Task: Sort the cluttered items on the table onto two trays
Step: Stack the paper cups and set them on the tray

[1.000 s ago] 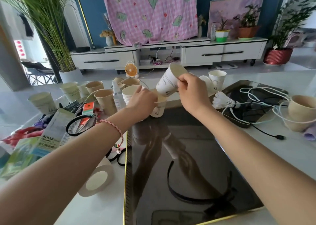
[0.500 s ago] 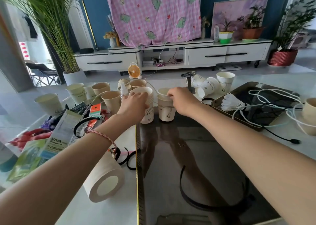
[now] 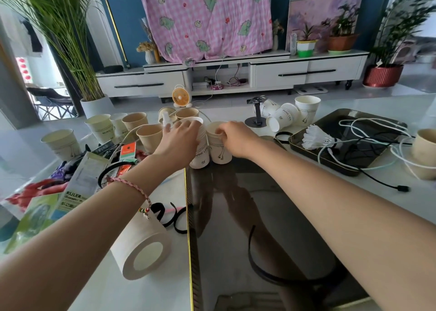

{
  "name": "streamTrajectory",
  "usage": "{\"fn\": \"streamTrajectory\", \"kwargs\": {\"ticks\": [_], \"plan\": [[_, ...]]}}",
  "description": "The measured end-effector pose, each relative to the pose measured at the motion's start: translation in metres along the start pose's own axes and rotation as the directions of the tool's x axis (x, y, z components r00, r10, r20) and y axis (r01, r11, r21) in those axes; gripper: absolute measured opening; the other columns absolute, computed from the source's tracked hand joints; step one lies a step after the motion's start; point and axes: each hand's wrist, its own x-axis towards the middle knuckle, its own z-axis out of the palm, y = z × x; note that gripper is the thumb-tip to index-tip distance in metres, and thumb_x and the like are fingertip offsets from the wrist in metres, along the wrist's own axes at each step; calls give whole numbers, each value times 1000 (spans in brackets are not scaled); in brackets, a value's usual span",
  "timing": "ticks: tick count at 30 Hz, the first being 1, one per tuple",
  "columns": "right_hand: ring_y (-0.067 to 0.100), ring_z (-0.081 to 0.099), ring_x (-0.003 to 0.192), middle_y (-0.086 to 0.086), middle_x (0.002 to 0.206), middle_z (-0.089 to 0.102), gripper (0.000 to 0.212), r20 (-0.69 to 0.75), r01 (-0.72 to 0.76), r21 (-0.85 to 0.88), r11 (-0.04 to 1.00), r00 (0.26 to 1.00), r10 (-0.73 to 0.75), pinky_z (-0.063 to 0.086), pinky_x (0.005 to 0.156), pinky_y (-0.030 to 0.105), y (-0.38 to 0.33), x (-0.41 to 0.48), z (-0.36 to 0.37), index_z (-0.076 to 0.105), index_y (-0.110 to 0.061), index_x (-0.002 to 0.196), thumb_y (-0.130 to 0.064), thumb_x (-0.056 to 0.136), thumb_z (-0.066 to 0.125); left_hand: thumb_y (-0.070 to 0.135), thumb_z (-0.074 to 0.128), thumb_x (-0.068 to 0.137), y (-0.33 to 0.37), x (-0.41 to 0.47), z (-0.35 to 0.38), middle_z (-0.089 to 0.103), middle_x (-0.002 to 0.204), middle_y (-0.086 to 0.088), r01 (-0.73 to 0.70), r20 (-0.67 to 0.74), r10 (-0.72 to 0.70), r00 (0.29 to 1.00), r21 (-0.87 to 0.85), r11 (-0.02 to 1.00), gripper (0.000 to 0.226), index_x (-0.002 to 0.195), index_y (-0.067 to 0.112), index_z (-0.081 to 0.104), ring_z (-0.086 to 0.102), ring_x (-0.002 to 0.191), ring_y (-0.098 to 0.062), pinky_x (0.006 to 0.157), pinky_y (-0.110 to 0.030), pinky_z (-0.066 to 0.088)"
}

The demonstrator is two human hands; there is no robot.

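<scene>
The left hand curls its fingers round the top of a tall white paper cup stack, while the right hand pinches the rim of a shorter white printed paper cup touching it. Both stand upright at the far left corner of the large dark glossy tray, where a black headband lies near the front. A second dark tray, off to the right, holds white cables and a white feather shuttlecock.

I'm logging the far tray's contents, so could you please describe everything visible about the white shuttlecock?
The shuttlecock is white, with a feathered skirt fanning left and its base pointing right. It lies on its side in the dark tray, near the tray's left corner, among white and black cables.
</scene>
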Motion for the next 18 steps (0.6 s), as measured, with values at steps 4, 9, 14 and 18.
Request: {"fn": "streamTrajectory", "kwargs": {"ticks": [4, 9, 14, 18], "plan": [[31, 56, 97, 18, 113, 57, 25, -2, 5, -24, 1000, 1000, -5, 46, 79, 36, 5, -8, -4, 61, -2, 106, 7, 86, 48, 15, 46, 95, 3, 4, 4, 50, 133, -12, -26, 17, 25, 1000, 43, 999, 42, 136, 14, 37, 39, 125, -31, 104, -44, 27], [31, 55, 85, 19, 99, 59, 11, -17, -36, -18, 999, 999, 36, 39, 67, 32, 16, -12, -10, 60, 4, 90, 9, 84, 52, 9, 45, 95, 8, 8, 4, 50, 133, -13, -9, 75, 7, 997, 19, 1000, 45, 138, 15, 34, 38, 126, -32, 100, -45, 30], [32, 56, 104, 18, 117, 57, 22, -21, -24, 34, 999, 999, 25, 42, 79, 30, 16, -9, -1, 61, 4, 109, 5, 88, 53, 9, 45, 95, 8, 10, 1, 47, 135, -13, 22, 123, -21, 992, -7, 1000, 48, 140, 17, 31, 37, 128, -32, 105, -49, 27], [29, 47, 121, 16, 134, 46, 40, -45, -34, 111, 993, 998, 39, 38, 97, 32, 15, -12, -3, 50, -4, 130, 2, 90, 52, 20, 45, 96, 14, 4, 3, 37, 139, -15, 20, 11, -21, 1000, 47, 999, 53, 144, 17, 23, 30, 132, -34, 112, -53, 12]]}}
